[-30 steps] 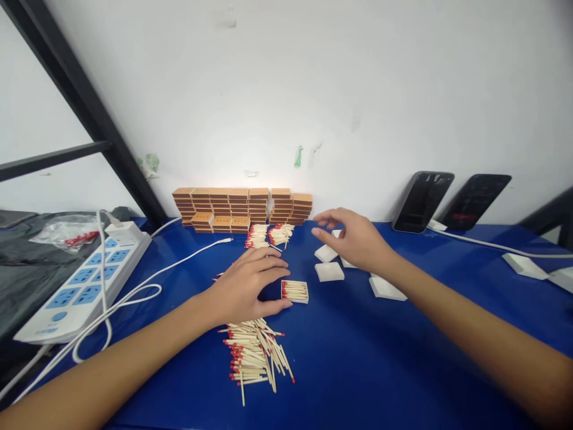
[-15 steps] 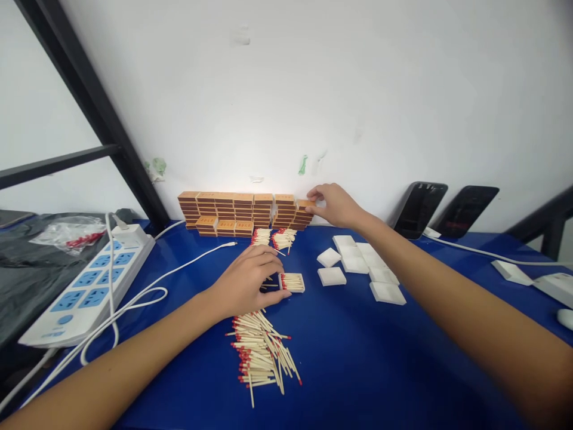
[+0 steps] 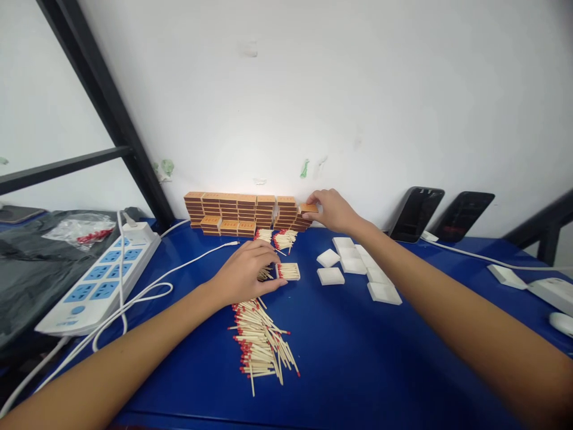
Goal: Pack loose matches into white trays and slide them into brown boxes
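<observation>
A white matchbox tray (image 3: 293, 279) filled with red-tipped matches lies on the blue table. My left hand (image 3: 248, 270) curls around its left end, thumb along the near side and fingers at the far side. At the right end of the stacked matchboxes (image 3: 233, 206), my right hand (image 3: 333, 210) pinches an orange matchbox sleeve (image 3: 308, 208) between thumb and fingers. Whether the sleeve is empty cannot be seen. Two small bunches of matches (image 3: 285, 239) lie in front of the stack. Closer to me spreads a large loose pile of matches (image 3: 264, 346).
Several white trays (image 3: 331, 276) lie right of centre, under and beside my right forearm. Two dark phones (image 3: 416, 214) lean against the wall. A white power strip (image 3: 101, 280) with cables stands at the left, beside a plastic bag (image 3: 74, 230) holding red bits.
My right hand has drawn the sleeve slightly away from the top of the right-hand stack. My left hand stays at the filled tray. The whole view has shifted a little.
</observation>
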Motion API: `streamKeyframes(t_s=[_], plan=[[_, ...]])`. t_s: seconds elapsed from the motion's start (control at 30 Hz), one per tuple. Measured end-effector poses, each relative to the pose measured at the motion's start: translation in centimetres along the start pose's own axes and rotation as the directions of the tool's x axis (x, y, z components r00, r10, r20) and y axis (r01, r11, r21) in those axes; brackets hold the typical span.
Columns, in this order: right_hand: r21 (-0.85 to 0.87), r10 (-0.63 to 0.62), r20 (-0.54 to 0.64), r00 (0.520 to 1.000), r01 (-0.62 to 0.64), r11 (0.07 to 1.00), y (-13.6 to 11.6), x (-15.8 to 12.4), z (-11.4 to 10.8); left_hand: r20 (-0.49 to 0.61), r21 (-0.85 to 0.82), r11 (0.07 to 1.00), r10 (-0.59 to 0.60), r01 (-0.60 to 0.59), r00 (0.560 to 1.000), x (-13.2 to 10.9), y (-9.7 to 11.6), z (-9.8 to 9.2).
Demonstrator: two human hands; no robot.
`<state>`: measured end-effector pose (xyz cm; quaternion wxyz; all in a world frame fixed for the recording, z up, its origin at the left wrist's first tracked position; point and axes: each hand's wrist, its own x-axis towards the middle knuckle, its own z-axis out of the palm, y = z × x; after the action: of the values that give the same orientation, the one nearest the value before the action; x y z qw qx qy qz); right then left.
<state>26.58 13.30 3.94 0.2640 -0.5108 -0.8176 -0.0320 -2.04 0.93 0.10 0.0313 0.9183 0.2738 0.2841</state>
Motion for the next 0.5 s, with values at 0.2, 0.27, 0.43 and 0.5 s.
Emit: streamKeyframes(t_s=[0.2,0.27,0.43,0.5], plan=[[0.053,0.018,-0.053,0.998,-0.016,0.998,-0.6,-0.3,-1.1,-0.061,0.052,0.998,-0.044,0.047,0.997,0.1,-0.2,-0.4],[0.092,0.024,-0.092,0.995,-0.016,0.996,-0.9,-1.4,-2.1,-0.091,0.068,0.995,-0.070,0.076,0.993,0.1,-0.4,-0.5],[0.262,-0.044,0.002,0.999,0.042,0.964,-3.4,-7.4,-4.3,-0.173,0.063,0.990,-0.110,0.123,0.979,0.0,-0.5,-0.4],[0.300,-0.075,0.072,0.995,0.050,0.953,-4.7,-10.1,-4.4,-0.194,0.041,0.993,-0.103,0.113,0.976,0.1,-0.4,-0.2]])
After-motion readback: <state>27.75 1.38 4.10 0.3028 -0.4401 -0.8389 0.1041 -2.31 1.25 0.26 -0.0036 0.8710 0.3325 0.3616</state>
